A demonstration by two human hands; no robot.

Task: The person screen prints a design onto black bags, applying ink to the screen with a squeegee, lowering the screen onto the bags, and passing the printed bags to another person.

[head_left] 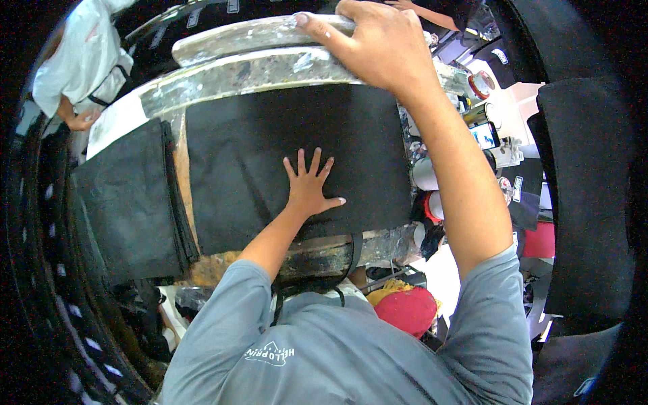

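My left hand (310,189) lies flat with its fingers spread on a black fabric bag (229,148). The bag is laid smooth over the work board, and a thin black strap (356,253) hangs off its near edge. Up at the far side, my right hand (388,44) is closed over the right end of a grey, paint-smeared frame bar (250,39). Its thumb presses the near face; the ends of some fingers are hidden behind the bar. A second stained bar (243,75) runs just below it, along the bag's far edge.
Folded black bags (125,196) are stacked on the left. Jars, a white cup (425,174) and a lit phone (484,136) crowd the right. A person in a white garment (84,54) stands far left; another person's arm (435,15) shows at the far right.
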